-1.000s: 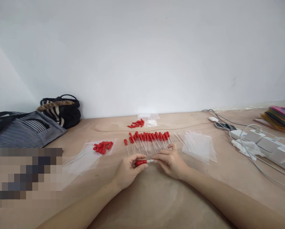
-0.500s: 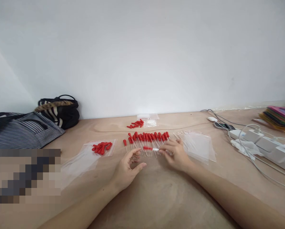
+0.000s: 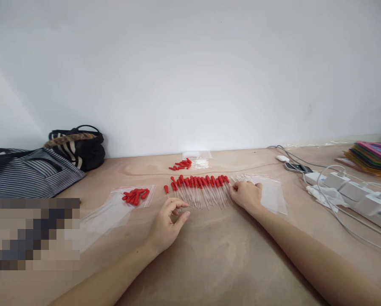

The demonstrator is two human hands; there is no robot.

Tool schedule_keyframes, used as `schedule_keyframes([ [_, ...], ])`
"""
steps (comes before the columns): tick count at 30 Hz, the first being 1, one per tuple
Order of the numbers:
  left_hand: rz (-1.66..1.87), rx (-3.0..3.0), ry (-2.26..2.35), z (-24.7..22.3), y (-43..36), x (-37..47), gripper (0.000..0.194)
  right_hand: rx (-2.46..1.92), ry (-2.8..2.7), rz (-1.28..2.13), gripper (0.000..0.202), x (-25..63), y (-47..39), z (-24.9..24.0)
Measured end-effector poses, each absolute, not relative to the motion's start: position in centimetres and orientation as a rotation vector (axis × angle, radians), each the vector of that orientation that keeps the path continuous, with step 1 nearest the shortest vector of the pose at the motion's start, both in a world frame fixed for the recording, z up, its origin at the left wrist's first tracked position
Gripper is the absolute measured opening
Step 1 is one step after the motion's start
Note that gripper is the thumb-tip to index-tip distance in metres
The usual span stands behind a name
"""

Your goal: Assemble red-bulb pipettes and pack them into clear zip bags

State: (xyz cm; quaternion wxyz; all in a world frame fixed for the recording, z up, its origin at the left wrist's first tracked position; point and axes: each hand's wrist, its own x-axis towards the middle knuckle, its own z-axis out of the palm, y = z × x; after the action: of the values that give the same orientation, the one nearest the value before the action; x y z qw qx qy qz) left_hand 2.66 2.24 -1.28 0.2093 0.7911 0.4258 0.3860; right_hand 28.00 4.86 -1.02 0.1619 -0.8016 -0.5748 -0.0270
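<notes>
A row of droppers (image 3: 195,182) with red rubber bulbs and clear tubes lies across the middle of the table, bulbs pointing away from me. At its right end, my right hand (image 3: 248,194) is closed, fingertips together at the tube of the last dropper (image 3: 226,180); the fingers partly hide the contact. My left hand (image 3: 168,221) hovers in front of the row's left end, fingers curved and thumb apart, holding nothing. Loose red rubber bulbs (image 3: 135,196) rest on a clear zip bag (image 3: 120,212) to the left. Bare clear tubes (image 3: 239,178) lie just beyond my right hand.
Another clear bag (image 3: 271,193) lies right of the tubes. More red bulbs (image 3: 180,165) and tubes (image 3: 201,163) sit farther back. A power strip with chargers (image 3: 359,193), cables and a phone (image 3: 297,168) occupy the right. Bags (image 3: 31,170) stand at left, near the wall.
My right hand has moved right with the dropper and brought it down at the row's right end. My left hand has shifted slightly left, still apart from the droppers.
</notes>
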Motion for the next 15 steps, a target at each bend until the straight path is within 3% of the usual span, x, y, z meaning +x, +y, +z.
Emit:
schedule_keyframes([
  [4,1.144,2.321,1.290,-0.7,3.0,2.1,0.013,-2.282,-1.607,-0.064,0.039,29.1,5.0,-1.0],
  [8,1.178,2.406,1.704,0.8,5.6,-0.9,0.017,-2.295,-1.533,-0.099,0.034,31.0,5.5,-1.3],
  [15,0.594,2.430,2.301,1.9,8.9,-6.5,0.026,-2.383,-1.602,-0.066,0.036,31.2,6.2,-1.8],
])
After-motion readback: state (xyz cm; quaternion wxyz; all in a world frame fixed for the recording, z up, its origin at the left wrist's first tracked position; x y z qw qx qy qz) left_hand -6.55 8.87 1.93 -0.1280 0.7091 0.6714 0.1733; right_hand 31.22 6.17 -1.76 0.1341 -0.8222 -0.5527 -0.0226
